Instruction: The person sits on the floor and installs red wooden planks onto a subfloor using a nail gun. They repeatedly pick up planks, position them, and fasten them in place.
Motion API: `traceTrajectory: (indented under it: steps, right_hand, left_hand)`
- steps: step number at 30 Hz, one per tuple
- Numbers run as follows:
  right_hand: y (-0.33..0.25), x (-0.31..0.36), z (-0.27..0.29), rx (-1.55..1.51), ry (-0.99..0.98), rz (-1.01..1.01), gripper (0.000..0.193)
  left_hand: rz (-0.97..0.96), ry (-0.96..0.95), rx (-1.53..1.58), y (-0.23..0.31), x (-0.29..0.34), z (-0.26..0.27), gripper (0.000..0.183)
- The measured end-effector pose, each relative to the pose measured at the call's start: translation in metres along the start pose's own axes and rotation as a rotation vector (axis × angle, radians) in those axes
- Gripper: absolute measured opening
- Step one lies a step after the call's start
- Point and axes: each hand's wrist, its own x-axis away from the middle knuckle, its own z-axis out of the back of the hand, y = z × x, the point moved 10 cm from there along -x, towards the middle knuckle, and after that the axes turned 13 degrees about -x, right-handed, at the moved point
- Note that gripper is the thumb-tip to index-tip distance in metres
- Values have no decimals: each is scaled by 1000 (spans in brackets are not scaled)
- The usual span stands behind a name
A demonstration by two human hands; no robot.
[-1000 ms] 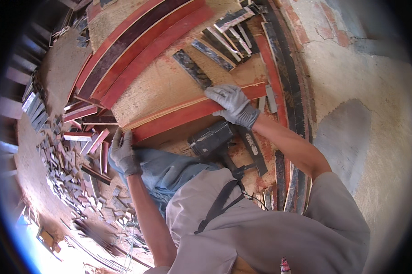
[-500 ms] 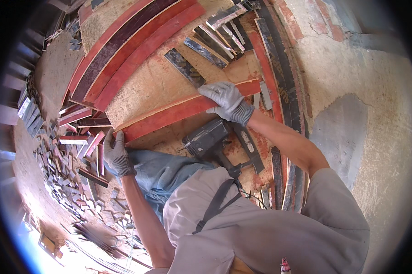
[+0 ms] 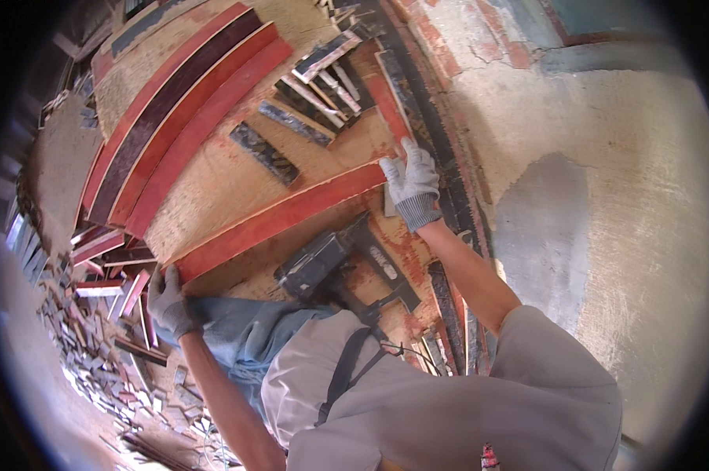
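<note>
Across the worktop [image 3: 213, 188], nearer than a row of long red and dark strips [image 3: 197, 119] toward its far left corner, one red strip [image 3: 280, 217] lies slantwise between the two hands. Its left end meets the left hand [image 3: 170, 304] by the worktop's left edge, its right end the right hand [image 3: 414, 184] near the right edge. The left is bunched, the right has its thumb apart from its fingers; I can't tell whether either grips. The strip is long, narrow and red, with a thin pale far edge. Gloves obscure its ends. The black power tool [image 3: 314, 265] nearby is partly hidden at the lap.
</note>
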Motion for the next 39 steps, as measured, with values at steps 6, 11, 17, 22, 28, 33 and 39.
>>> traceTrajectory:
  steps: [6,11,17,22,28,33,39]
  right_hand:
    - [71,33,-63,-930,-102,-719,43]
    - [39,45,-85,-900,-249,-683,37]
    - [34,56,-97,-1075,-160,-749,39]
    - [36,59,-93,-1171,-78,-656,40]
    - [36,62,-90,-1175,-97,-657,38]
    - [38,65,-93,-1249,-98,-693,38]
    - [35,60,-92,-1253,-90,-589,38]
  left_hand:
    - [71,-51,17,-21,-1,-4,42]
    - [172,22,46,-59,-7,33,43]
    - [123,3,-7,-58,-7,44,42]
    - [183,-22,152,-56,2,40,42]
    - [230,-56,179,-71,-5,36,40]
    - [249,-62,198,-79,-9,35,42]
    - [284,-46,194,-80,-9,38,37]
